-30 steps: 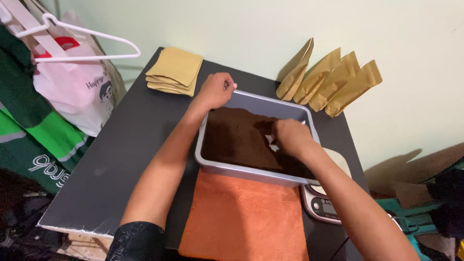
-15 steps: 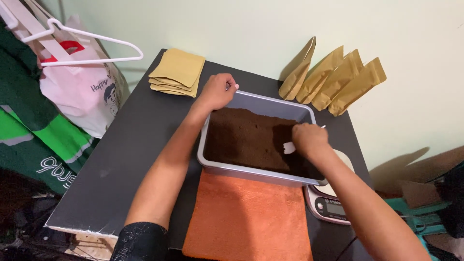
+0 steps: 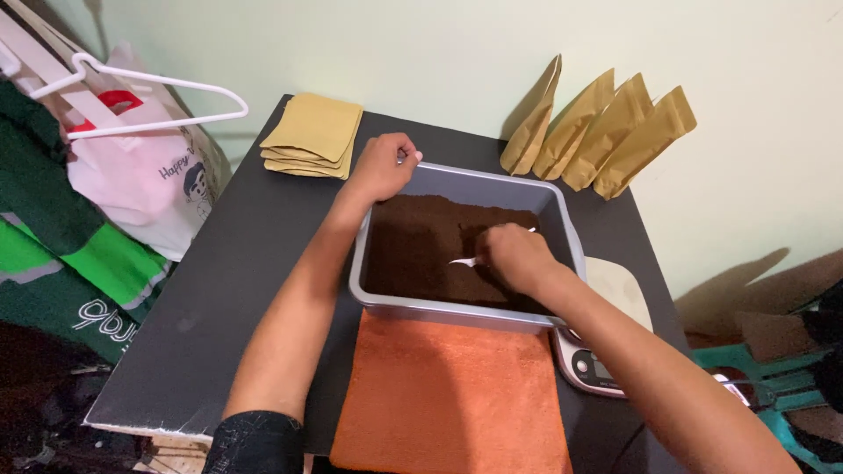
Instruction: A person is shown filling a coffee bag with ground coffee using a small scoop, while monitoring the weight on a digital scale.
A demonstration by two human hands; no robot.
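Sitting near the middle of the black rectangular table (image 3: 237, 263): a grey rectangular metal tray (image 3: 465, 186), filled almost to its walls with dark brown ground powder (image 3: 421, 250). Reaching into the tray's right half: the right hand (image 3: 518, 256), fingers closed around a small white scoop (image 3: 465, 262), its pale tip lying on the powder surface; handle hidden by the fingers, so perhaps a spoon rather than a scoop. Gripping the tray's far left corner: the left hand (image 3: 382, 165), fingers curled shut over the rim.

Lying just in front of the tray, touching its near wall and running to the table's near edge: an orange rectangular cloth towel (image 3: 448, 395). Peeking out from under the tray's near right corner: a small digital kitchen scale (image 3: 590, 370) with a pale round platform. Resting at the table's far left corner: a flat stack of tan paper pouches (image 3: 313, 133). Standing along the far right edge, leaning against the pale green wall (image 3: 421, 44): four upright tan paper pouches (image 3: 597, 132) in a row. Hanging beside the table's left edge: a white wire clothes hanger (image 3: 145, 96) over a pink and white plastic bag (image 3: 140, 175), with green fabric (image 3: 61, 254) below.
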